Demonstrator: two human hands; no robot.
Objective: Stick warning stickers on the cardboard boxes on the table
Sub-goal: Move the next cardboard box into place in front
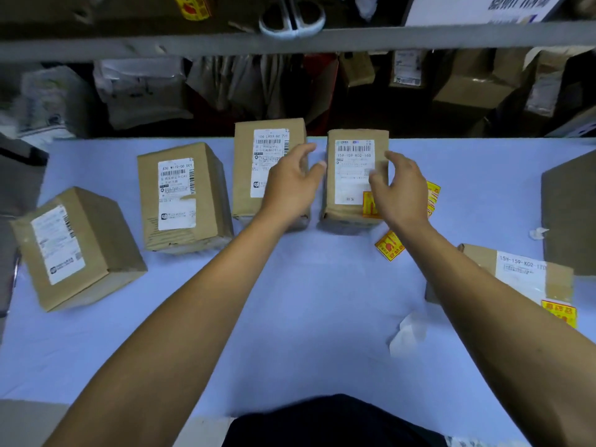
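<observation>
- Your left hand [292,185] & right hand [400,188]: fingers spread, gripping nothing, flanking the labelled box [353,175].
- Box sits mid-table [290,317], yellow warning sticker [367,204] on its near corner.
- Loose sticker [389,245] on table just below.

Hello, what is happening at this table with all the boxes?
A person is putting yellow warning stickers on cardboard boxes. Both hands, the left hand and the right hand, are open around the middle box, which already has a sticker at its near corner. The box on the right has one too. Three boxes on the left show none. Loose stickers lie on the table.
</observation>
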